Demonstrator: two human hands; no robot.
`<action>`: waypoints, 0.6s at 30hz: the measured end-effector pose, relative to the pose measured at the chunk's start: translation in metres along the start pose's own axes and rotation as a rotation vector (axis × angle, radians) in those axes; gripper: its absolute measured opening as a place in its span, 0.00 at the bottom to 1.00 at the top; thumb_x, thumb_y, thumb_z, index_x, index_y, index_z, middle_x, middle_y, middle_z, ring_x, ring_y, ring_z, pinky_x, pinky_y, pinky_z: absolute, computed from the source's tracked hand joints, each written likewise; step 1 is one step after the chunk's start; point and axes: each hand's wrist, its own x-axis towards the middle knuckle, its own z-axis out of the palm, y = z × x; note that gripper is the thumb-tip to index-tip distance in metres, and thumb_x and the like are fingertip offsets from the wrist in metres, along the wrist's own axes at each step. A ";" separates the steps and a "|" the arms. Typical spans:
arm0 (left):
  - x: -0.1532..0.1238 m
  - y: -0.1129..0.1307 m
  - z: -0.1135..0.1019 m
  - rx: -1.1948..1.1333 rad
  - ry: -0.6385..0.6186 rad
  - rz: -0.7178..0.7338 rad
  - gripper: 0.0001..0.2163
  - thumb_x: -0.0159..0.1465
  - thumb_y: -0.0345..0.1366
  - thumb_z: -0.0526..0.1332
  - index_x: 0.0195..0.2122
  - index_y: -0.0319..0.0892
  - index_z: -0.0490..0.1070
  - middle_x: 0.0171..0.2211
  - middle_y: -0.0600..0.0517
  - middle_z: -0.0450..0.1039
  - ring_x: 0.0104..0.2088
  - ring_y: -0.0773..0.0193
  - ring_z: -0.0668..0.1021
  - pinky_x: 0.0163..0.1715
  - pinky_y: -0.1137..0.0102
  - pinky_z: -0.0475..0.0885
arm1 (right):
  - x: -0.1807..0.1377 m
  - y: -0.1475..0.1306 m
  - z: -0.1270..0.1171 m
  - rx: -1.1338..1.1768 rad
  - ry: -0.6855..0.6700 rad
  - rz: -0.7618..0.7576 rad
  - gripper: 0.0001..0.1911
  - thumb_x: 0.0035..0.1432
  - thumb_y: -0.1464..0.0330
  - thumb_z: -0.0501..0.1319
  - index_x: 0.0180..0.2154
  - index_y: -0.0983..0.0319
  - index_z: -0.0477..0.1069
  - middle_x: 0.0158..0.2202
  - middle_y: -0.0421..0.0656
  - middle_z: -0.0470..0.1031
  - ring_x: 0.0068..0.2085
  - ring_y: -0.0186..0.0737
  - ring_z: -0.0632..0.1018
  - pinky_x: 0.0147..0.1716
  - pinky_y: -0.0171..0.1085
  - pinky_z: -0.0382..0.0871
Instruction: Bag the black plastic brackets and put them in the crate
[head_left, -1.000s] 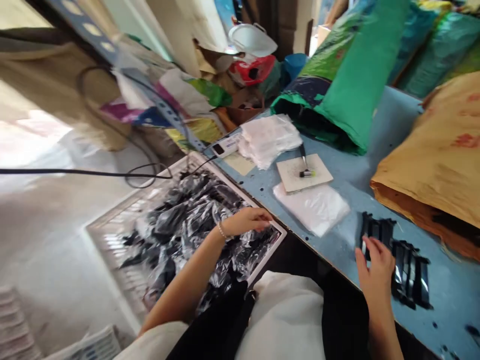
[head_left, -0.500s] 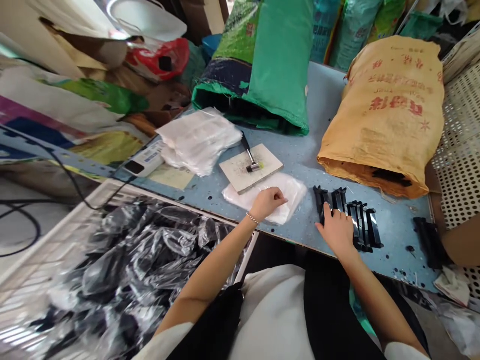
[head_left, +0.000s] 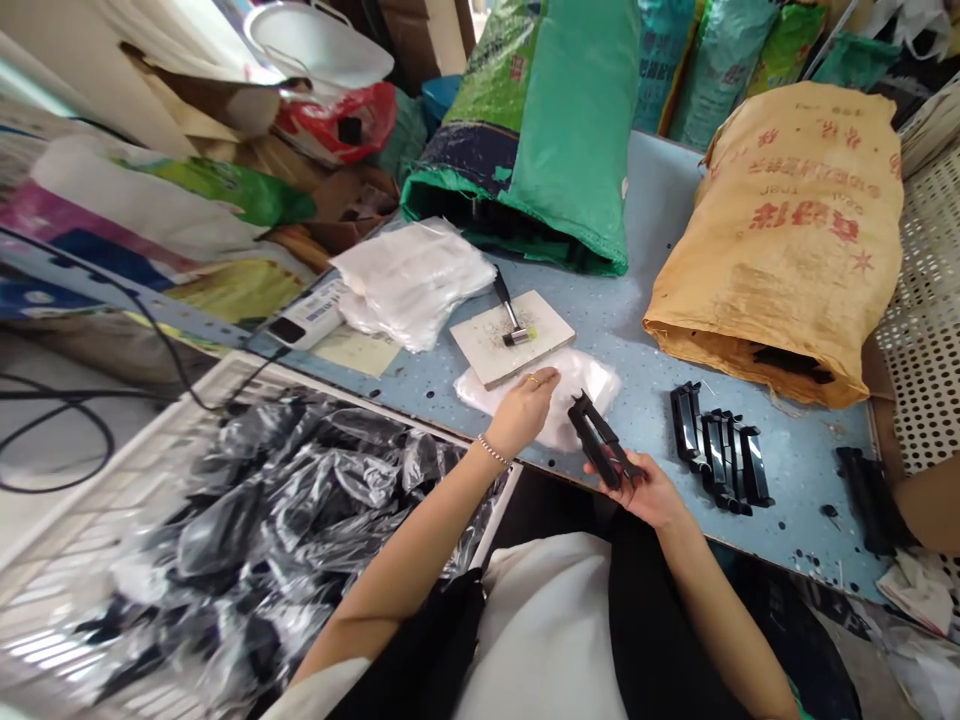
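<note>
Just below the frame's centre, the right hand (head_left: 651, 490) has its fingers (head_left: 634, 470) closed round the lower end of a black plastic piece (head_left: 598, 442) — it juts up and left out of the grip, over the edge of the blue surface (head_left: 645, 330). Just left of it the left hand (head_left: 525, 408) rests on a stack of clear bags (head_left: 585, 380), fingers bent down — whether they pinch a bag I cannot tell. A row of like black pieces (head_left: 716, 450) lies to the right.
</note>
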 end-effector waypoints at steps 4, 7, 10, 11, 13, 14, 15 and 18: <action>-0.027 0.040 -0.010 -0.031 0.039 0.264 0.26 0.70 0.23 0.49 0.70 0.39 0.59 0.64 0.38 0.70 0.60 0.53 0.78 0.60 0.58 0.77 | 0.013 -0.003 0.008 0.067 -0.007 -0.013 0.22 0.55 0.51 0.63 0.43 0.60 0.78 0.40 0.48 0.85 0.31 0.39 0.80 0.29 0.37 0.75; -0.050 0.073 -0.014 -0.184 0.003 0.449 0.32 0.71 0.24 0.50 0.75 0.44 0.47 0.63 0.41 0.71 0.62 0.56 0.76 0.61 0.62 0.76 | 0.021 -0.007 0.020 -0.090 0.128 -0.208 0.22 0.56 0.47 0.62 0.36 0.58 0.77 0.36 0.45 0.83 0.34 0.41 0.80 0.32 0.39 0.78; -0.064 0.082 -0.011 -0.242 -0.036 0.390 0.34 0.69 0.24 0.53 0.75 0.41 0.44 0.65 0.36 0.68 0.65 0.53 0.73 0.63 0.59 0.74 | 0.013 -0.006 0.032 -0.385 0.250 -0.378 0.19 0.56 0.49 0.66 0.39 0.57 0.78 0.45 0.46 0.82 0.50 0.49 0.80 0.46 0.44 0.79; -0.067 0.080 -0.009 -0.234 -0.039 0.351 0.33 0.69 0.26 0.55 0.74 0.39 0.46 0.65 0.35 0.66 0.66 0.51 0.72 0.63 0.57 0.74 | 0.008 -0.004 0.036 -0.502 0.261 -0.422 0.20 0.57 0.51 0.67 0.44 0.57 0.78 0.52 0.47 0.80 0.55 0.50 0.78 0.52 0.46 0.78; -0.072 0.075 -0.007 -0.207 -0.013 0.274 0.28 0.70 0.30 0.56 0.71 0.39 0.55 0.63 0.36 0.69 0.64 0.50 0.74 0.62 0.57 0.76 | -0.003 0.001 0.042 -0.733 0.214 -0.486 0.24 0.58 0.55 0.68 0.54 0.56 0.75 0.62 0.48 0.74 0.62 0.52 0.74 0.60 0.49 0.73; -0.074 0.072 -0.009 -0.195 0.019 0.233 0.23 0.72 0.32 0.55 0.68 0.42 0.61 0.60 0.38 0.72 0.61 0.52 0.77 0.62 0.59 0.76 | -0.007 0.004 0.045 -0.829 0.173 -0.512 0.26 0.59 0.56 0.68 0.58 0.56 0.73 0.65 0.48 0.71 0.63 0.52 0.74 0.62 0.50 0.71; -0.077 0.069 -0.015 -0.186 0.059 0.191 0.18 0.73 0.33 0.54 0.64 0.44 0.66 0.57 0.41 0.76 0.57 0.56 0.80 0.60 0.63 0.77 | -0.010 0.006 0.047 -0.882 0.123 -0.522 0.28 0.60 0.56 0.67 0.60 0.56 0.72 0.66 0.48 0.70 0.63 0.52 0.74 0.63 0.50 0.70; -0.093 0.065 -0.052 -0.194 0.116 0.080 0.12 0.75 0.38 0.54 0.54 0.46 0.73 0.48 0.46 0.80 0.49 0.62 0.83 0.55 0.70 0.79 | -0.011 0.011 0.054 -0.820 -0.013 -0.440 0.26 0.62 0.56 0.67 0.60 0.55 0.73 0.61 0.47 0.76 0.57 0.49 0.79 0.60 0.50 0.74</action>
